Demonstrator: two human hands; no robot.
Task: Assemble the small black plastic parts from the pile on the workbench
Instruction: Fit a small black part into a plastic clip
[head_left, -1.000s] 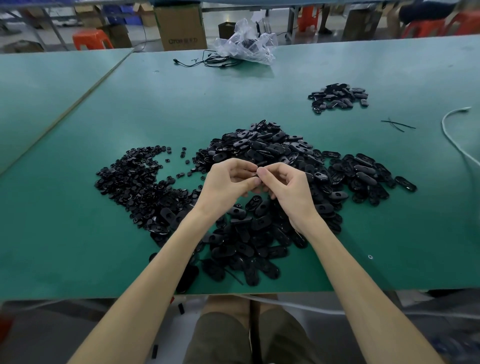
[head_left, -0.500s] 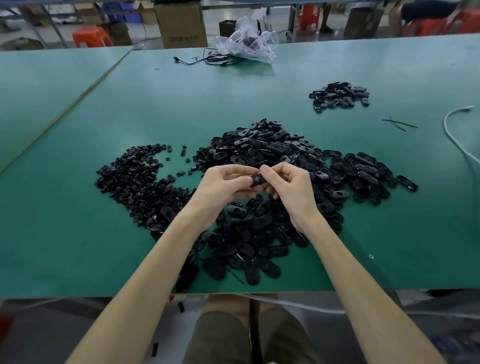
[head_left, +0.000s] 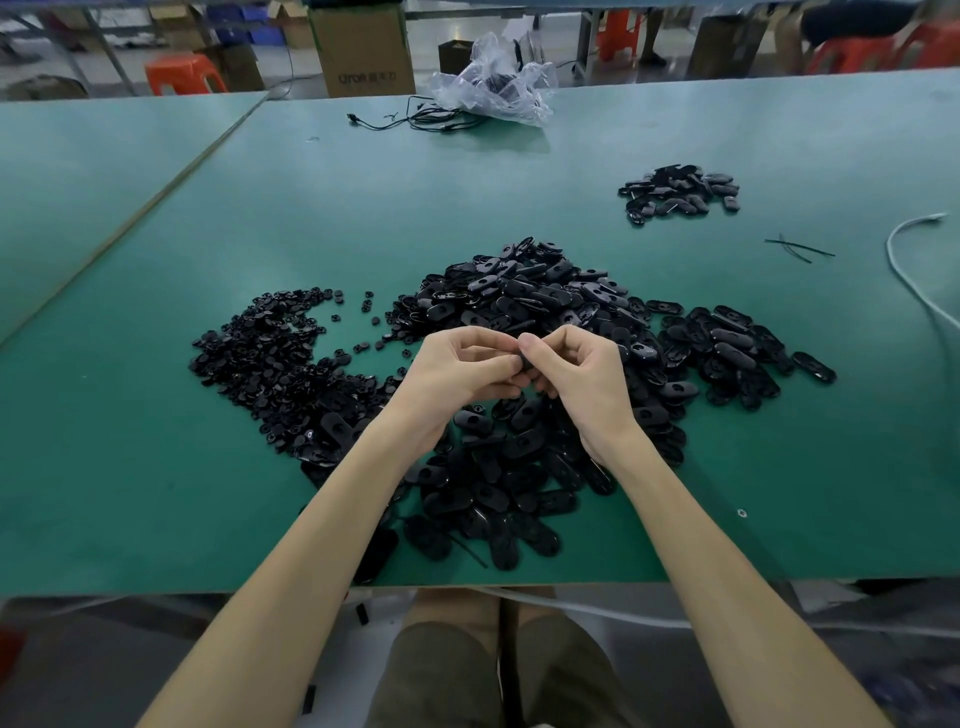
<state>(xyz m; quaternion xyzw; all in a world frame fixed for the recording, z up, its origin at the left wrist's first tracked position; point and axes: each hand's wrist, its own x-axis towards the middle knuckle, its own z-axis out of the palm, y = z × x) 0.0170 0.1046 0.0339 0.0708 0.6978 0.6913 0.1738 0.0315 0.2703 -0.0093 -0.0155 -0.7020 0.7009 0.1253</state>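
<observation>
Both hands are raised just above the near part of the pile, meeting fingertip to fingertip. Left hand (head_left: 457, 374) has its fingers curled in and its thumb pressed toward the middle. Right hand (head_left: 582, 379) mirrors it, thumb tip uppermost. Between them they pinch a small black part (head_left: 525, 362). Only a dark sliver of it shows between the fingers, so its shape cannot be made out. Both forearms reach in over the near edge of the green bench (head_left: 156, 493).

Under and around the hands lies the big pile (head_left: 519, 301) of flat, oval black pieces, many with a hole in the face. It spreads from near the front edge to the middle of the bench and trails off to the right. Just left of it, touching it at the near end, sits a second pile of smaller, roundish black bits (head_left: 270, 358), with a few strays on the green between the two.

Farther back and to the right, well apart from the big pile, is a small heap (head_left: 675, 192) of the oval pieces. Right of that lie a couple of thin black strips (head_left: 797, 248), crossed, and a white cable (head_left: 890, 254) curves along the right edge.

At the far edge a crumpled clear plastic bag (head_left: 493, 83) rests on the bench with a black cord (head_left: 415, 120) looped beside it. Beyond the bench stand a cardboard box (head_left: 363, 47) and an orange stool (head_left: 182, 73) on the floor.
</observation>
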